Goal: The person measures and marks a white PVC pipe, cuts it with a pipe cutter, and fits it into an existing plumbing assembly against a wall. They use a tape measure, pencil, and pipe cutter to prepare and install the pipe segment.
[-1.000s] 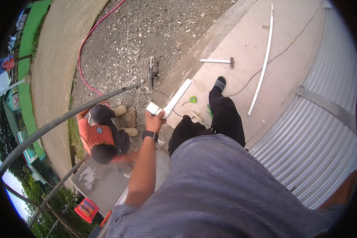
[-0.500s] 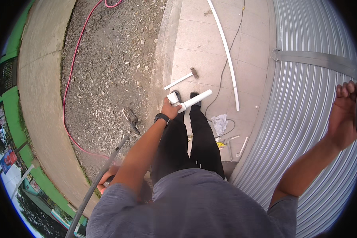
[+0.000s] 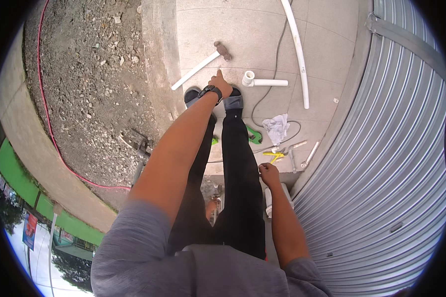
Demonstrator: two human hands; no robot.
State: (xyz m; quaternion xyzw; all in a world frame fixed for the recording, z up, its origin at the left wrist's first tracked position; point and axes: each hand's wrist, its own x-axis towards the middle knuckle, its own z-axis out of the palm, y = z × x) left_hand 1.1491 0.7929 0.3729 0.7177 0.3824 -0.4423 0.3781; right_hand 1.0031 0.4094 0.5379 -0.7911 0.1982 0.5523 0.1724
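Observation:
My left hand [image 3: 222,85] reaches down over my feet with its index finger stretched toward a hammer [image 3: 198,69]. It is empty and does not touch the hammer, which has a white handle and a rusty head and lies on the tiles. To the right of that hand, a white PVC pipe with a tee fitting [image 3: 270,82] rests on the floor, the fitting's opening facing up. My right hand [image 3: 268,174] is low beside my right thigh, fingers curled against the trouser leg; whatever they pinch, if anything, is hidden.
A long white pipe [image 3: 298,54] and a grey cable [image 3: 277,64] cross the tiles. Nearby lie a white cloth [image 3: 276,127], yellow-handled pliers [image 3: 274,155] and a green tool [image 3: 254,136]. A corrugated metal wall [image 3: 376,173] rises at right; gravel [image 3: 94,74] spreads left.
The pipe with its fitting has left my left hand and now lies on the floor. My right hand has dropped from beside the metal wall to my thigh. The view has shifted closer to the floor.

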